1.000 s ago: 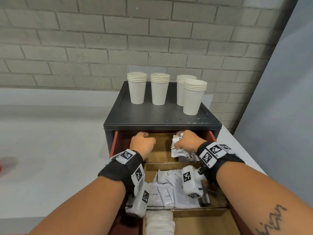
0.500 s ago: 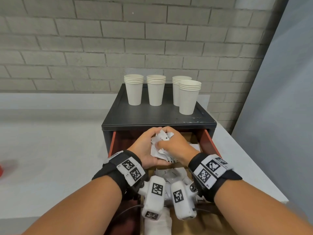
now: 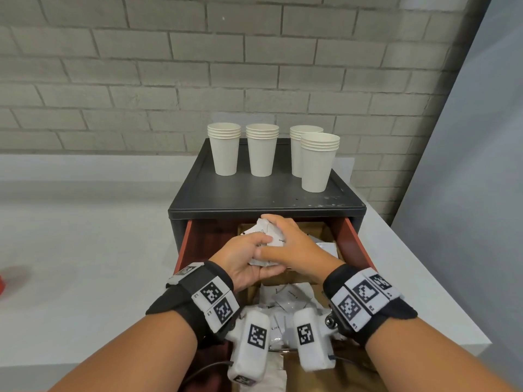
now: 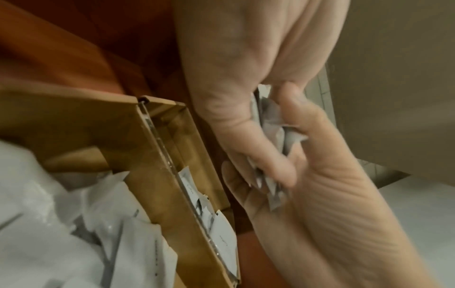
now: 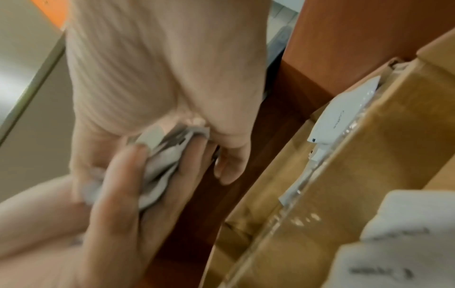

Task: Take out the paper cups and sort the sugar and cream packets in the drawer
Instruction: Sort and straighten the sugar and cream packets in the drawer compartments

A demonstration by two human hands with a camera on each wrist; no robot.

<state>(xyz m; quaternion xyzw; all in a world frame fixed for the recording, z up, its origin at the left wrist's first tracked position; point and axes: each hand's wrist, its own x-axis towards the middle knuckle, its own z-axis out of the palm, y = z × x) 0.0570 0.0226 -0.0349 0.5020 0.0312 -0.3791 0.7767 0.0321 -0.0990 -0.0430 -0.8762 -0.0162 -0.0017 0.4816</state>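
Note:
Both hands meet above the back of the open drawer (image 3: 354, 239) and hold one bunch of white packets (image 3: 270, 236) between them. My left hand (image 3: 249, 254) cups the bunch from below and the left, thumb on top. My right hand (image 3: 285, 246) curls over it from the right. The left wrist view shows the packets (image 4: 270, 124) pinched between my left palm (image 4: 325, 194) and the other hand. In the right wrist view the packets (image 5: 160, 171) lie under my right fingers (image 5: 115, 187). Several stacks of paper cups (image 3: 261, 149) stand on the black cabinet top (image 3: 254, 198).
Brown dividers (image 4: 157, 175) split the drawer into compartments. More white packets (image 3: 287, 297) fill the middle compartment, and a few (image 3: 325, 246) lie at the back right. A grey counter (image 3: 85, 250) runs to the left, with a brick wall behind and a grey panel on the right.
A second ago the hands were apart in the back compartment, the right one grabbing packets. They have come together and lifted the bunch, which both now hold.

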